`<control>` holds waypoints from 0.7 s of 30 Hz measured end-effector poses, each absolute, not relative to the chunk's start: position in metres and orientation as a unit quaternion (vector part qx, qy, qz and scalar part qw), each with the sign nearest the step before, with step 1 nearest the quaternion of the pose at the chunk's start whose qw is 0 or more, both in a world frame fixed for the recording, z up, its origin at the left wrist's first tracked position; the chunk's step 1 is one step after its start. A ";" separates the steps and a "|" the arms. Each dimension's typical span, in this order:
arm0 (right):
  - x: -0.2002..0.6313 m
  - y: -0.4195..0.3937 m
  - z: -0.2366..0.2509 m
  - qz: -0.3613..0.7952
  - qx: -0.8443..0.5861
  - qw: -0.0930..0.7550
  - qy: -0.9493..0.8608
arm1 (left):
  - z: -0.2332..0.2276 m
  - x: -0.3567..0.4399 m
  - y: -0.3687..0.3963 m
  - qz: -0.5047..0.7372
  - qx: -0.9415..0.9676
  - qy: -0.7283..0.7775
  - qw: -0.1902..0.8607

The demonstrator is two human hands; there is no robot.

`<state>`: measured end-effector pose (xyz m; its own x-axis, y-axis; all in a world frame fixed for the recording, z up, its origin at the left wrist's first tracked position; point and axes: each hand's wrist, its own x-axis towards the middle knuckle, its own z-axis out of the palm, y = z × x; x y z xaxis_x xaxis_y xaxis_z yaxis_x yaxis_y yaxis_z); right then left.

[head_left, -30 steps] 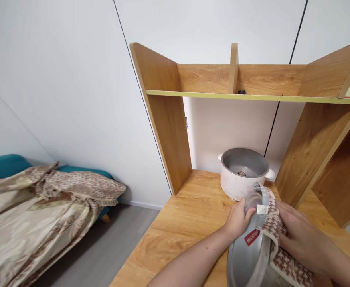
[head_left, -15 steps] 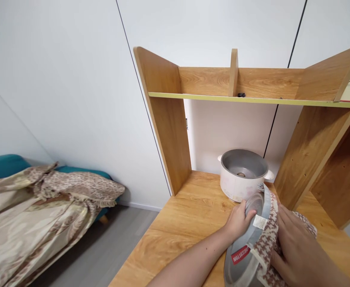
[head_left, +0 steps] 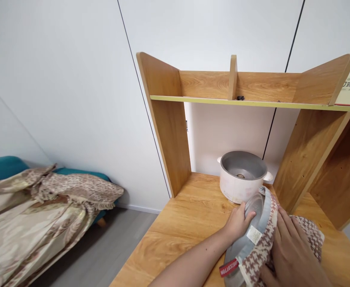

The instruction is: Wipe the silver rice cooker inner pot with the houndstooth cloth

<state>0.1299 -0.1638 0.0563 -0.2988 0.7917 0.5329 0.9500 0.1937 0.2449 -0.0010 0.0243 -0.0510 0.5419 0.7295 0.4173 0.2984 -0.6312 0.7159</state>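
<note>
On the near side of the open electric pot point(head_left: 242, 188), I see the left hand point(head_left: 237, 223) clamped on the rim of a tilted pot lid point(head_left: 255, 205), thumb over its face. The right hand point(head_left: 291, 249) lies, fingers extended, on a houndstooth towel point(head_left: 261, 243) draped against that lid; whether it grips the cloth, I can't tell. To wipe well, I'd want a firm rim hold, flat, even pressure, and the lid's edge clear of the pot.
</note>
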 end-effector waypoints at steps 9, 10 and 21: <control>0.108 -0.165 0.061 -0.360 -0.567 0.187 -0.717 | -0.049 0.001 0.025 0.261 0.824 0.379 0.329; 0.107 -0.166 0.058 -0.367 -0.564 0.176 -0.719 | -0.048 0.000 0.025 0.257 0.825 0.378 0.333; 0.094 -0.170 0.038 -0.300 -0.605 0.181 -0.715 | -0.039 -0.002 0.023 0.243 0.807 0.386 0.375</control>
<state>0.0943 -0.1699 0.0378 -0.2023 0.7560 0.6226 0.9738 0.0879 0.2097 -0.0019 0.0226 -0.0386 0.5835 0.8056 0.1027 0.4414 -0.4207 0.7926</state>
